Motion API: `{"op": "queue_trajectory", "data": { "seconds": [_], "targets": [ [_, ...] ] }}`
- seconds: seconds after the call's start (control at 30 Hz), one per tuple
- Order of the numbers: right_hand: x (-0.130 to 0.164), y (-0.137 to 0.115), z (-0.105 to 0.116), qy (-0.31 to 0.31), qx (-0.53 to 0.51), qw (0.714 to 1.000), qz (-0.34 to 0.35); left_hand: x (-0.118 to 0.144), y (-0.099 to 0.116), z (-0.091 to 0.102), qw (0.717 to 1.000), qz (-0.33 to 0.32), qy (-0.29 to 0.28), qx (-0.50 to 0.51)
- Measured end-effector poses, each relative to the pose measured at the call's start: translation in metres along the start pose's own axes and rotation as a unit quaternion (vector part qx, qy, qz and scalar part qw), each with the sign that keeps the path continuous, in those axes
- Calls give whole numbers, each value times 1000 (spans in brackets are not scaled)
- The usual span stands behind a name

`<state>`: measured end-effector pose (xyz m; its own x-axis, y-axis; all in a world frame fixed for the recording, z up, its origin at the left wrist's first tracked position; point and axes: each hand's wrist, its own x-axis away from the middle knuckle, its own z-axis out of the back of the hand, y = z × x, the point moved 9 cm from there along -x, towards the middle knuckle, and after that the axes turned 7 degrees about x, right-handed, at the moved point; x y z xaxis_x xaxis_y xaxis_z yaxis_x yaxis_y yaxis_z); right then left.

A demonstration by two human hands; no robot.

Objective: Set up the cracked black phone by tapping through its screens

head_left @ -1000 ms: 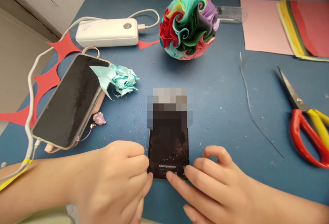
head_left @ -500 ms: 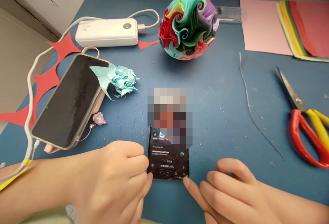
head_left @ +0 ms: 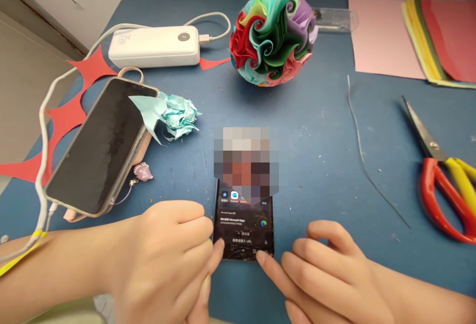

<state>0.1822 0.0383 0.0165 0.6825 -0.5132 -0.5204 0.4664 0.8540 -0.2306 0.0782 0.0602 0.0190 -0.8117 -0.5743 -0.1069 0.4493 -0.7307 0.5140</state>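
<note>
Two bare hands are seen at the near end of a small phone [head_left: 243, 230] laid flat on a blue table [head_left: 320, 131], its cracked screen lit and its upper part blurred out. The left hand [head_left: 167, 259] is loosely curled into a fist against the phone's left edge, with nothing clasped inside it; the thumb is pressed to the lower left corner. The right hand [head_left: 323, 269] is held half open, its index fingertip [head_left: 260, 258] set on the phone's bottom edge and the other fingers bent beside it, nothing gripped. Left of the small phone, a larger dark phone [head_left: 98, 145] is propped at a tilt, a white cable [head_left: 44, 131] plugged into it, and a crumpled teal paper [head_left: 174, 115] is found between the two. Beyond the small phone a multicoloured paper ball [head_left: 273, 36] is set, with a white power bank [head_left: 154, 46] to the ball's left. Well to the small phone's right, red and yellow scissors [head_left: 442, 180] are laid, and coloured paper sheets [head_left: 412, 36] are stacked at the far right corner
</note>
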Motion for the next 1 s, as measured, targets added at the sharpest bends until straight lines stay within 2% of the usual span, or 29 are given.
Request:
{"op": "queue_trajectory", "data": {
  "seconds": [0.4,0.63,0.8,0.93,1.0],
  "targets": [
    [-4,-1,-5,-18,8,1000,-6,5,0,-4,1000,7,-15,11],
    [0,-3,-2,-8,-1,1000,9,4,-1,-1,1000,-13,4,12],
    [1,-2,-5,-30,-3,1000,3,-3,1,2,1000,-19,22,11],
    [2,-3,-4,-19,-3,1000,9,-6,0,2,1000,-6,15,5],
    [1,-2,-5,-25,-2,1000,-1,-5,1,4,1000,-20,15,-18]
  ]
}}
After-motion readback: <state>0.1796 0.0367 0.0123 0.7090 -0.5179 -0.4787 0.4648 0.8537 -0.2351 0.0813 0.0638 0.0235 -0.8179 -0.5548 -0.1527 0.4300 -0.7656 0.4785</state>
